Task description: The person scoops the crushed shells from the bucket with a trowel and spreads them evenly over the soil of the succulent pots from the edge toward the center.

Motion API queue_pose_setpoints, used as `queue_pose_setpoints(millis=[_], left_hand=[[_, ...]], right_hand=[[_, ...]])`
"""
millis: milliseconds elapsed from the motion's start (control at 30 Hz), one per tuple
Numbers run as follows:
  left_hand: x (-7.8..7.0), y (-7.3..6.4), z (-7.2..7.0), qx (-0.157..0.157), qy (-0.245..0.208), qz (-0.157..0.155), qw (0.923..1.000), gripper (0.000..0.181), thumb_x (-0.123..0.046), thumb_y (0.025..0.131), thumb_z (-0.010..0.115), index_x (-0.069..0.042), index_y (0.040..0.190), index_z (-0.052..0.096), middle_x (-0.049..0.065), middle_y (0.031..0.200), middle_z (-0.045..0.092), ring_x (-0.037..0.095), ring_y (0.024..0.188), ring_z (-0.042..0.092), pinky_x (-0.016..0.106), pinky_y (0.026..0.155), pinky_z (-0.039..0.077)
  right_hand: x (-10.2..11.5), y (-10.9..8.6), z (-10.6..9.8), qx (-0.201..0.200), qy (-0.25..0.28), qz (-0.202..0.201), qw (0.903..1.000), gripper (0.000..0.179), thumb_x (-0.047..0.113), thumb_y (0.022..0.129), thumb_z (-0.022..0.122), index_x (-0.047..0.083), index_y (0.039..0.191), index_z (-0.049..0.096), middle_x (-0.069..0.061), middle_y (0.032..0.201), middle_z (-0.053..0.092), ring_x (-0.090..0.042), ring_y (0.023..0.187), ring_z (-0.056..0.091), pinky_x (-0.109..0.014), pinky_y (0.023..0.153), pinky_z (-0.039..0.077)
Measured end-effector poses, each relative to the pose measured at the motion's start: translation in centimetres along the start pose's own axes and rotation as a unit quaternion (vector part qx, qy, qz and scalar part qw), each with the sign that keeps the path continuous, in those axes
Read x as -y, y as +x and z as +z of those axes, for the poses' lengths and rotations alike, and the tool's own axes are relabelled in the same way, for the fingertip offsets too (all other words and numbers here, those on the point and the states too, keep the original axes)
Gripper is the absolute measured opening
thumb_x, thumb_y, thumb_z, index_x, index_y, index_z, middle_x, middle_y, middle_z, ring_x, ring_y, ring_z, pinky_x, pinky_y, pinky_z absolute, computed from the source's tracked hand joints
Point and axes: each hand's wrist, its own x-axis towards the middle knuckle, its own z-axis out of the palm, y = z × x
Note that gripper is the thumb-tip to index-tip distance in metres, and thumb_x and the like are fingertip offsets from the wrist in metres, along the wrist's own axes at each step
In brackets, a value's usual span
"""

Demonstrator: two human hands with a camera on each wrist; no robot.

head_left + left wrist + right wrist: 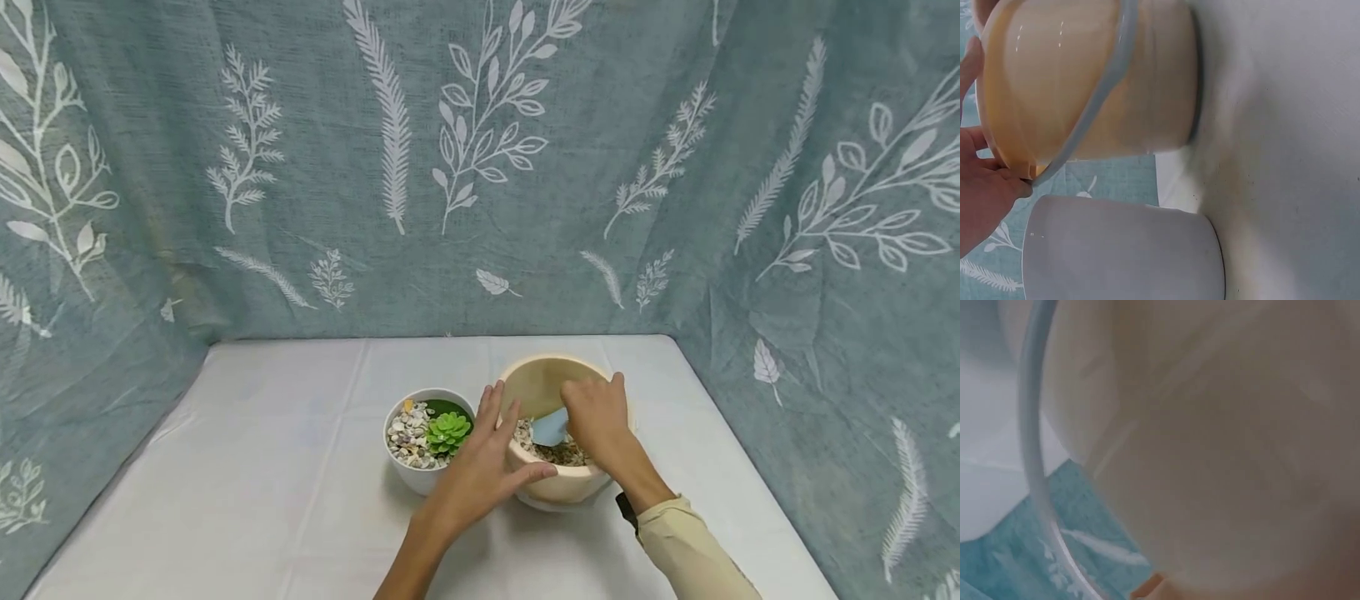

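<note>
In the head view a cream bucket (551,500) stands on the table, with a loose pale and brown mix (566,454) in its bottom. My left hand (480,462) holds its near-left rim, the thumb along the front edge; in the left wrist view, fingertips (1019,186) sit beside the grey-blue handle (1100,94). Inside the bucket, my right hand (600,421) is curled round a light-blue scoop (550,427), whose grip the fingers hide. The scoop's blade rests at the mix. Bucket wall (1210,456) fills most of the right wrist view.
Left of the bucket stands a white pot (420,477) with pebbles (412,437) and a green succulent (448,433). Both stand on a white-covered table (247,467). A teal leaf-print cloth (330,183) hangs behind and at both sides.
</note>
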Motion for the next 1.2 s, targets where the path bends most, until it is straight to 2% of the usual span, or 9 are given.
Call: queue_pose_setpoints(millis=[33,133,267,367,433,500,767,1033,1200], left_hand=[[0.1,-0.1,-0.1,-0.002,0.001,-0.001,1.0,0.104,-0.064,0.088,0.073,-0.005,0.164,0.033,0.015,0.177,0.007,0.038,0.165,0.009,0.059,0.124,0.037],[0.2,-0.2,-0.3,-0.012,0.003,-0.005,0.9999,0.104,-0.065,0.088,0.073,-0.006,0.163,0.034,0.015,0.177,0.008,0.037,0.165,0.009,0.058,0.124,0.037],[0.2,-0.1,-0.3,-0.011,0.002,-0.001,0.9999,0.104,-0.064,0.088,0.073,-0.005,0.163,0.033,0.014,0.178,0.007,0.037,0.165,0.009,0.058,0.124,0.038],[0.1,0.0,-0.3,-0.009,0.006,0.002,0.9999,0.105,-0.064,0.088,0.073,-0.005,0.164,0.031,0.015,0.178,0.006,0.036,0.165,0.008,0.057,0.124,0.038],[0.0,0.1,-0.4,-0.012,0.01,0.001,0.9999,0.106,-0.064,0.088,0.074,-0.006,0.165,0.029,0.015,0.177,0.006,0.035,0.165,0.008,0.058,0.124,0.037],[0.1,0.2,-0.5,-0.018,0.013,-0.001,0.9998,0.107,-0.063,0.087,0.075,-0.006,0.165,0.029,0.015,0.177,0.006,0.036,0.165,0.009,0.058,0.124,0.037],[0.5,0.0,-0.3,-0.016,-0.012,-0.014,0.9997,0.115,-0.062,0.085,0.077,-0.004,0.166,0.021,0.012,0.178,0.006,0.032,0.166,0.009,0.055,0.128,0.032],[0.7,0.2,0.1,-0.026,-0.066,-0.038,0.9968,0.132,-0.066,0.079,0.08,-0.013,0.169,-0.001,0.011,0.177,0.003,0.032,0.164,0.012,0.053,0.13,0.027],[1.0,0.0,0.0,-0.038,-0.088,-0.044,0.9944,0.13,-0.063,0.08,0.081,-0.013,0.169,0.001,0.014,0.176,0.004,0.035,0.163,0.016,0.054,0.129,0.027]], right_hand=[[0.0,0.0,-0.1,0.002,0.021,0.003,0.9998,0.03,0.003,0.074,0.088,0.015,0.062,0.064,-0.003,0.058,0.064,-0.024,0.055,0.057,-0.053,0.079,0.048],[-0.1,-0.1,-0.5,0.008,0.079,0.012,0.9968,0.046,-0.006,0.075,0.08,0.021,0.052,0.05,0.006,0.049,0.047,-0.016,0.051,0.043,-0.044,0.073,0.033],[-0.6,-0.5,-1.3,0.011,0.138,0.038,0.9896,0.051,-0.009,0.077,0.069,0.022,0.049,0.039,0.009,0.05,0.031,-0.016,0.055,0.032,-0.043,0.075,0.024],[-1.1,-0.8,-2.3,0.005,0.175,0.075,0.9818,0.036,-0.005,0.081,0.069,0.016,0.053,0.061,0.004,0.054,0.054,-0.02,0.06,0.048,-0.049,0.078,0.028],[-1.3,-0.9,-3.0,0.002,0.193,0.093,0.9768,0.025,-0.001,0.085,0.071,0.013,0.064,0.075,-0.003,0.066,0.071,-0.027,0.069,0.059,-0.055,0.081,0.032],[-1.4,-1.0,-3.4,0.005,0.204,0.102,0.9736,0.016,0.005,0.089,0.074,0.012,0.076,0.082,-0.008,0.079,0.078,-0.032,0.076,0.064,-0.059,0.084,0.034],[-1.8,-2.3,-4.8,0.002,0.231,0.129,0.9643,0.011,0.007,0.093,0.074,0.009,0.089,0.084,-0.011,0.088,0.08,-0.032,0.076,0.061,-0.056,0.083,0.035],[-3.1,-3.5,-7.8,-0.037,0.224,0.125,0.9659,0.011,0.005,0.093,0.073,0.007,0.092,0.084,-0.014,0.088,0.08,-0.033,0.073,0.063,-0.056,0.078,0.036],[-2.7,-3.3,-8.7,-0.048,0.224,0.123,0.9656,0.013,0.006,0.094,0.071,0.009,0.094,0.084,-0.013,0.09,0.082,-0.034,0.073,0.063,-0.054,0.075,0.037]])
